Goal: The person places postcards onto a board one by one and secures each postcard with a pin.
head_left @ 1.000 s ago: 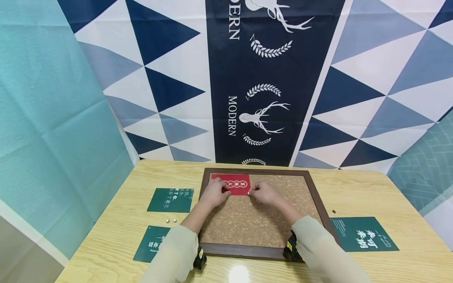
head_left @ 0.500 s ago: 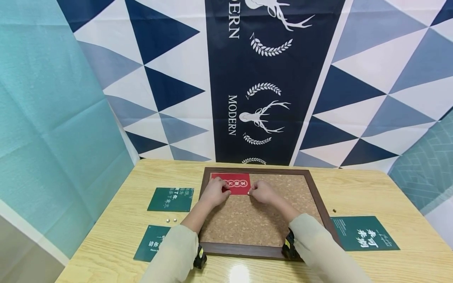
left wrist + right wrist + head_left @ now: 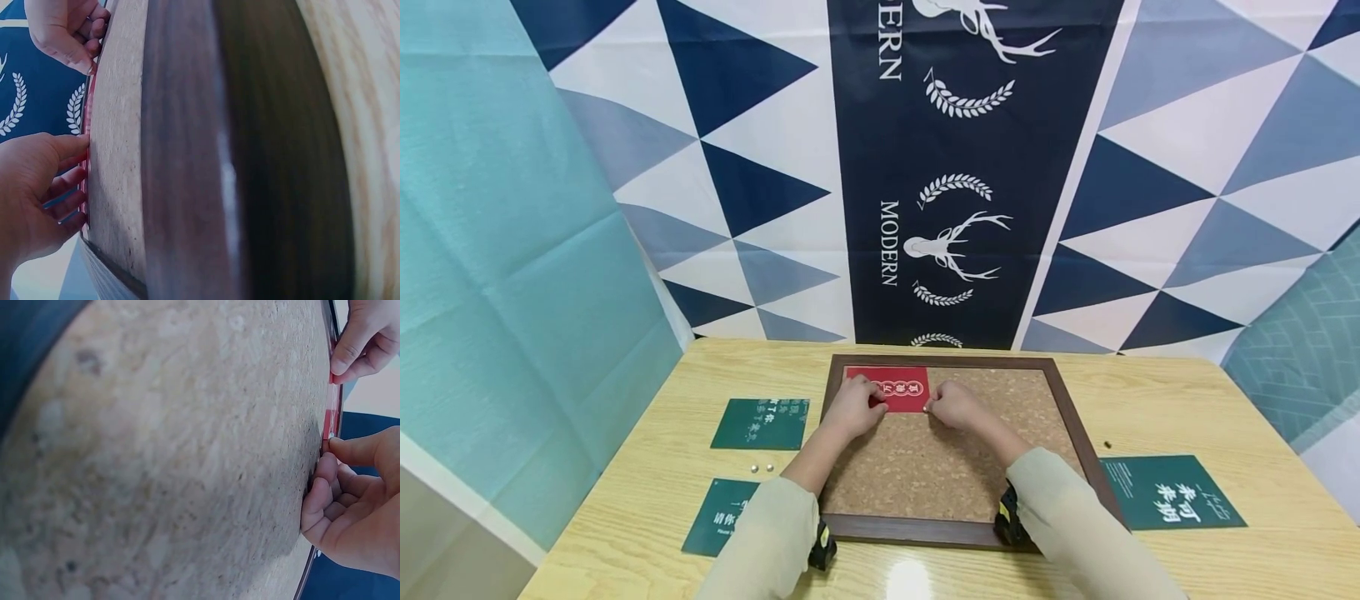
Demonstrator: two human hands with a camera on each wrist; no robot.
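Observation:
A red card [image 3: 908,402] with white lettering lies in the upper left part of a framed cork board [image 3: 940,475]. My left hand [image 3: 853,408] rests on the card's left part, fingertips pressing it down; in the left wrist view those fingers are spread and fairly straight. At the card's lower right corner, my right hand [image 3: 957,406] pinches a small white round-headed push pin [image 3: 332,435] between thumb and forefinger. Its other fingers curl against the cork. How deep the pin sits in the board is hidden.
Two loose white pins [image 3: 762,469] lie on the wooden table [image 3: 647,500] left of the board. Near them are two green cards, an upper one [image 3: 760,423] and a lower one [image 3: 718,517] partly behind the left sleeve. Another green card [image 3: 1176,492] and a small dark bit [image 3: 1107,444] lie right.
Both hands stay at the same spots on the red card. The right wrist and forearm have shifted slightly left; the head view has moved a little.

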